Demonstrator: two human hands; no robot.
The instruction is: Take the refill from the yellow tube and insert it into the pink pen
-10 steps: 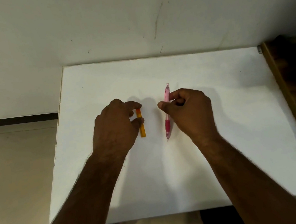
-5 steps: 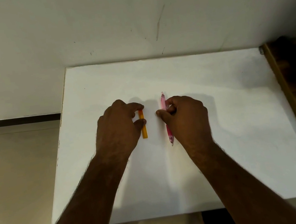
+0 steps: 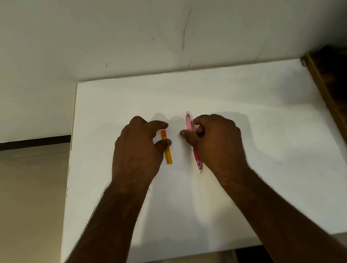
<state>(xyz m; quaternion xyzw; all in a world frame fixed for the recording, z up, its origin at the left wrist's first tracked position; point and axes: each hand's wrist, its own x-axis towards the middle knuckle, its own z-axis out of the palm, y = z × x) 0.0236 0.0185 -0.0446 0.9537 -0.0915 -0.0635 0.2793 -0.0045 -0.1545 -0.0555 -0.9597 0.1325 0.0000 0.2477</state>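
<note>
Yellow tube (image 3: 167, 149) flat on the white table (image 3: 255, 120), long axis running near to far, orange cap end pointing far. Position on the table matching that of half a second ago. Contents of the tube not discernible; no refill seen outside it.

Pink pen (image 3: 192, 137) now flat on the table just right of the tube and parallel to it, tip toward the near edge, clear cap end toward the far edge. One second ago raised and tilted in the right hand; half a second ago lower and close to the surface; now lying along the surface. Tube and pen near each other but apart, a strip of bare table between them.

Left hand (image 3: 137, 151) palm down at the left side of the tube, fingers loosened. Thumb tip resting on the tube at mid-length; forefinger extended over the far end, apparently clear of the cap. No closed grip on the tube, whereas earlier frames show finger and thumb pinched closer on it.

Right hand (image 3: 215, 141) palm down, fingers curled, thumb across the left side of the pen and forefinger bent over it. Contact with the pen evident; firm clasp or mere resting touch impossible to determine.

Both forearms reaching in from the near edge, converging toward table centre.
</note>
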